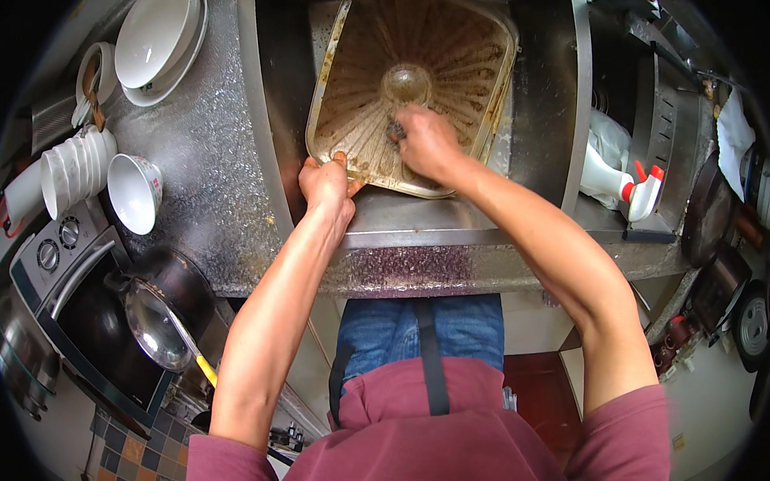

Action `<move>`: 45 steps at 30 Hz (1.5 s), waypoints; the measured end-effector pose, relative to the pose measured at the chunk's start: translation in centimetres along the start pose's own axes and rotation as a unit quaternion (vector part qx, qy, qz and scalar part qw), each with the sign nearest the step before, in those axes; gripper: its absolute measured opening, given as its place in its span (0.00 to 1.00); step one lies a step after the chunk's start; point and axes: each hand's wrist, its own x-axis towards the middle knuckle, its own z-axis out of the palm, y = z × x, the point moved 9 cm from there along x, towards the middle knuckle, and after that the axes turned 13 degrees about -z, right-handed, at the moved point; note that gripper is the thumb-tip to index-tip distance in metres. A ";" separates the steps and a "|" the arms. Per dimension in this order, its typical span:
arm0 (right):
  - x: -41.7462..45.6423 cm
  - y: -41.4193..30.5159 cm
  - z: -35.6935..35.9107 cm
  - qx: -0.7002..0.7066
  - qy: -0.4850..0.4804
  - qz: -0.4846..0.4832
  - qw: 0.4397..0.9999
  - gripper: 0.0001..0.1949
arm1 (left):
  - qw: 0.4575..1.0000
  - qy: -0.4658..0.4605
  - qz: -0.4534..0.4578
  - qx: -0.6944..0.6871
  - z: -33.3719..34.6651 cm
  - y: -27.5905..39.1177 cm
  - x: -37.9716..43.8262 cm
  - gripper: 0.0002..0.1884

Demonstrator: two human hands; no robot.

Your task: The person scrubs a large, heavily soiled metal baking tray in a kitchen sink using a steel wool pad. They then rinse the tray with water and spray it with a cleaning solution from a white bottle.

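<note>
A greasy rectangular metal panel (360, 65) with ribs fanning out from a round centre leans inside a stainless steel sink (538, 118). Brown grease stains cover much of it, while the ribs below the centre look paler. My left hand (328, 183) grips the panel's near left corner, thumb on top. Slightly blurred, my right hand (428, 142) presses a grey scouring pad (396, 130) against the ribs just below the round centre. Most of the pad is hidden under my fingers.
White plates (152, 34), stacked cups (79, 166) and a bowl (134, 194) stand on the left counter (215, 136). A toaster oven (98, 318) and a dark pot (177, 283) are nearer. At right, a spray bottle (619, 180) lies beside a plastic bag (605, 137).
</note>
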 end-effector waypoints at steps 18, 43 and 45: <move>0.6 0.1 -0.5 -0.039 -0.019 0.024 0.999 0.12 | 1.000 -0.015 -0.006 -0.006 0.0 0.0 0.1 0.09; 1.4 1.7 -0.1 -0.070 0.025 0.110 0.991 0.09 | 0.999 0.023 0.014 0.023 -0.8 0.1 0.4 0.08; -0.2 -1.3 1.1 -0.007 -0.072 0.057 0.996 0.08 | 1.000 0.020 0.006 0.009 -1.3 -0.3 1.1 0.08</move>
